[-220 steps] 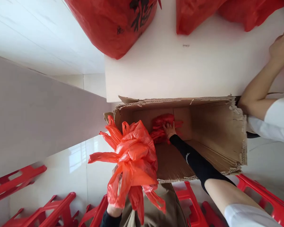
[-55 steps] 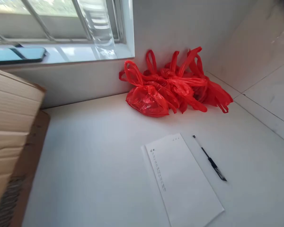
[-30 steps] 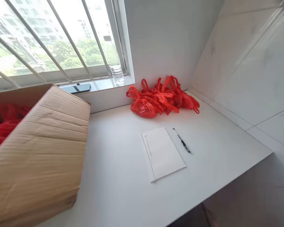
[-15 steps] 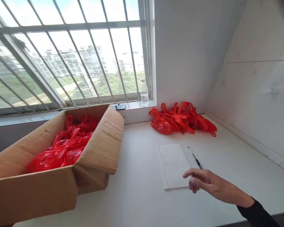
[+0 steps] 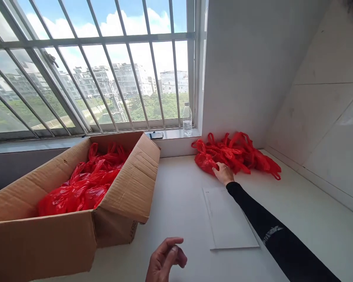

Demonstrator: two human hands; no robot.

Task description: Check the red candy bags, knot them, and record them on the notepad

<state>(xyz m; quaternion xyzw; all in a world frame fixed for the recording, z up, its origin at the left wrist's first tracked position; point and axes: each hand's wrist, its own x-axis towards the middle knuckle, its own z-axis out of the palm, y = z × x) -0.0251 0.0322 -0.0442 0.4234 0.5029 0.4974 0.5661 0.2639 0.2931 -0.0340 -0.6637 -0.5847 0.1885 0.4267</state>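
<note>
Near the front edge of the view, my left hand [image 5: 166, 258] hangs over the white table, index finger reaching out and the other fingers loosely bent, with nothing in it. My right hand [image 5: 224, 173], at the end of a stretched arm in a black sleeve, has its fingers closed on the front of a red plastic bag [image 5: 206, 161]. That bag lies at the left end of a heap of tied red plastic bags [image 5: 244, 152] against the back wall. Below my right hand lies a white sheet or pad [image 5: 231, 223], partly under the sleeve.
An open cardboard box [image 5: 129, 178] with red plastic bags [image 5: 85, 192] inside takes up the left. On the sill of the barred window stand a clear bottle [image 5: 187, 121] and, lying flat, a dark phone-like object [image 5: 155, 135]. A wall bounds the table on the right.
My right hand has moved away from the pad, up to the red bags. My left hand has come into view at the bottom. The pen beside the pad is now hidden by my arm.
</note>
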